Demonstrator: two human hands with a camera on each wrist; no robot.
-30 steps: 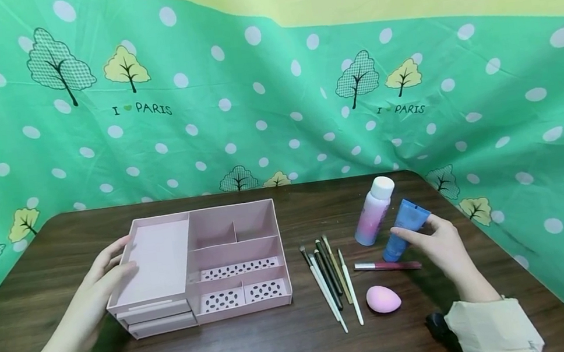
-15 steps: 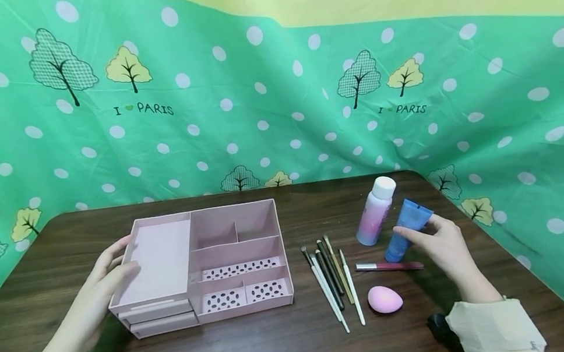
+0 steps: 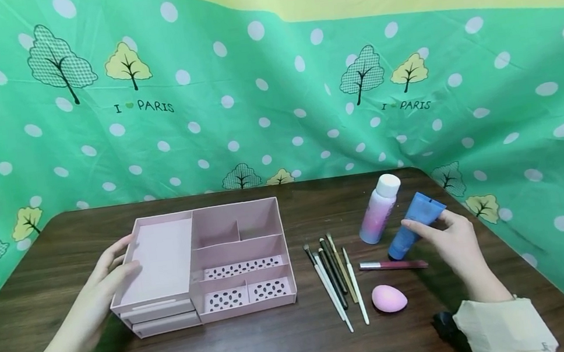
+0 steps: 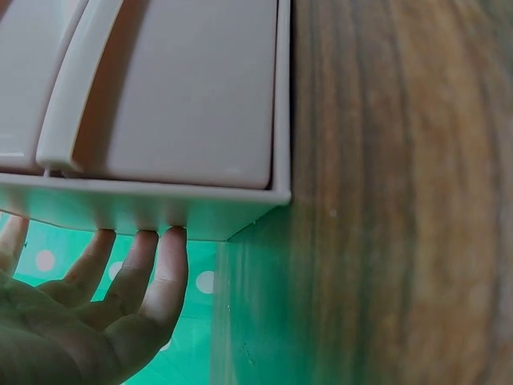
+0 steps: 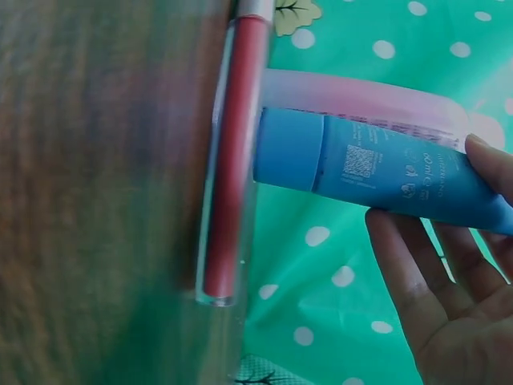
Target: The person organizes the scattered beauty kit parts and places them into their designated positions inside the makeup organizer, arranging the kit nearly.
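A pink makeup organizer [image 3: 157, 262] with drawers and open compartments stands on the table's left half. My left hand [image 3: 103, 289] rests against its left side; in the left wrist view the fingertips [image 4: 172, 249] touch the side wall with the fingers nearly straight. On the right, my right hand [image 3: 456, 242] pinches a blue squeeze tube [image 3: 415, 225] between thumb and fingers. The tube leans, cap end down, close to the table; whether the cap touches it I cannot tell. A red lip gloss tube [image 3: 393, 265] lies just in front of it.
Behind the blue tube stands a pink-and-purple bottle [image 3: 376, 217] with a white cap. Several makeup brushes [image 3: 339, 286] lie right of the organizer, with a pink makeup sponge [image 3: 389, 298] beside them. A green dotted cloth [image 3: 250, 86] hangs behind the table.
The blue tube has tilted further to the right in my right hand, which has shifted slightly rightward. My left hand keeps its place on the organizer. The head view has shifted a little.
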